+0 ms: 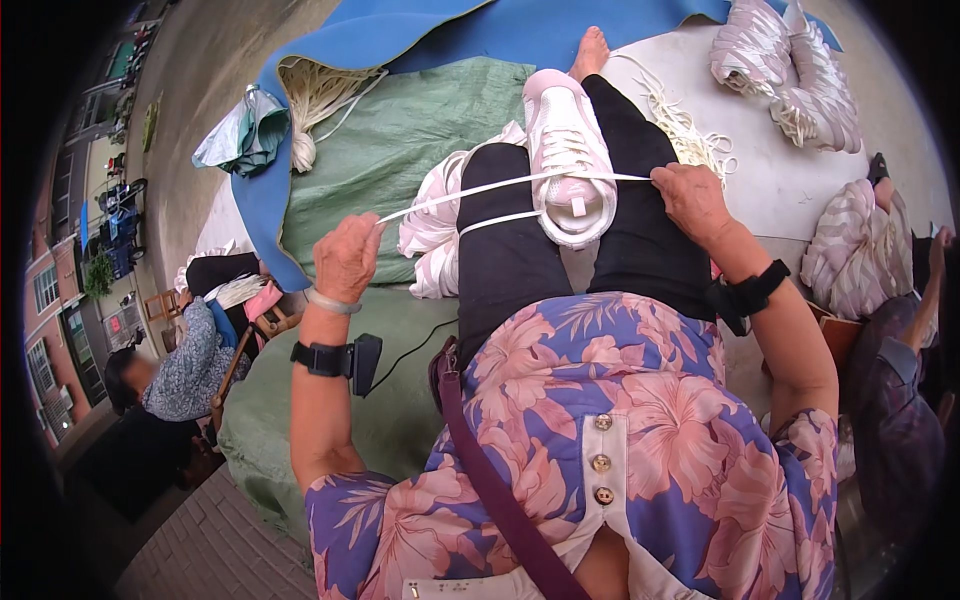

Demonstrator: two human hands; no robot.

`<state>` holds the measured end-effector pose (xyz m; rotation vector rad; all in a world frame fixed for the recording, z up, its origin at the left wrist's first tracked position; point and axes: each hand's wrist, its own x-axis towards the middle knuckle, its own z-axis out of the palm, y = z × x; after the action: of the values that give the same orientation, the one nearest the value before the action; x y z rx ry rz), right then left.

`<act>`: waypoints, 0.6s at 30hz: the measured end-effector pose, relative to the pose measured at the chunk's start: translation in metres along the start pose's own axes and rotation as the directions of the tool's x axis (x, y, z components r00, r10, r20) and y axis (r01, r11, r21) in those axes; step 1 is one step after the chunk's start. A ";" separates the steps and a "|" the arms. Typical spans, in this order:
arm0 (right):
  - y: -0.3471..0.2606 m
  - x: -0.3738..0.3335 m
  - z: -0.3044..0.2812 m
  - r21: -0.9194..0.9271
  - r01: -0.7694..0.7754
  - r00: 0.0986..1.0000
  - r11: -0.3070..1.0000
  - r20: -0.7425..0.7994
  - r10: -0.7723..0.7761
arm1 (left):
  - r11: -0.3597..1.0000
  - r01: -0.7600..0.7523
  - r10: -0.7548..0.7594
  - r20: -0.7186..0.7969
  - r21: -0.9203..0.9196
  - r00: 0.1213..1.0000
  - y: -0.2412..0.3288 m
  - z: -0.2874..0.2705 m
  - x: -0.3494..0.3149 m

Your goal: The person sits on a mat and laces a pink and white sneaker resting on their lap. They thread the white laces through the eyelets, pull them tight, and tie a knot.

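Note:
A pale pink and white sneaker (570,150) rests on my lap between my thighs, its toe pointing away from me. White lace is threaded through its upper eyelets. My left hand (347,257), left of the shoe, is closed in a pinch on a white shoelace (450,197). The lace runs nearly straight over the shoe's tongue to my right hand (695,203), which pinches it above my right thigh. Another length of lace (500,220) lies across my left thigh beside the shoe opening.
Bundled pink and white shoes or fabric (440,225) sit left of my legs. Loose laces (690,125) lie by my right leg, and more hang in a bunch (320,90) on a blue mat (262,190). Wrapped bundles (815,100) lie far right. People sit at both sides.

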<state>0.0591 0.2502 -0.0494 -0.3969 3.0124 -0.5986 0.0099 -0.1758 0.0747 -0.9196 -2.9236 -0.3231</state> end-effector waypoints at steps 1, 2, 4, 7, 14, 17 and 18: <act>0.002 0.003 0.004 -0.015 -0.031 0.999 0.999 0.012 0.031 | 0.999 -0.022 0.020 -0.050 -0.041 0.999 0.012 -0.009 0.006; 0.005 0.008 0.007 0.123 -0.020 0.997 0.992 -0.071 0.029 | 0.994 -0.098 0.095 -0.058 -0.050 0.994 0.026 -0.020 0.014; -0.002 0.025 0.011 0.390 0.047 0.973 0.920 -0.227 0.046 | 0.970 -0.234 0.229 -0.071 -0.059 0.971 0.068 -0.052 0.034; -0.034 0.062 -0.009 0.670 -0.064 0.998 0.740 0.061 0.032 | 0.840 -0.527 0.523 -0.071 -0.129 0.850 0.115 -0.071 0.053; -0.106 0.081 -0.013 -0.380 0.362 0.920 0.851 0.292 -0.261 | 0.629 -0.738 0.764 0.020 -0.242 0.645 0.179 -0.063 0.064; -0.102 0.083 0.002 -0.457 0.376 0.913 0.806 0.329 -0.240 | 0.620 -0.748 0.776 0.044 -0.236 0.630 0.181 -0.051 0.068; -0.099 0.081 0.007 -0.465 0.361 0.925 0.808 0.293 -0.244 | 0.619 -0.750 0.777 0.042 -0.234 0.628 0.181 -0.049 0.067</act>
<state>0.0055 0.1381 -0.0180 -0.9183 2.8603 0.2589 0.0585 -0.0042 0.1630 -2.1728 -2.2829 -0.4881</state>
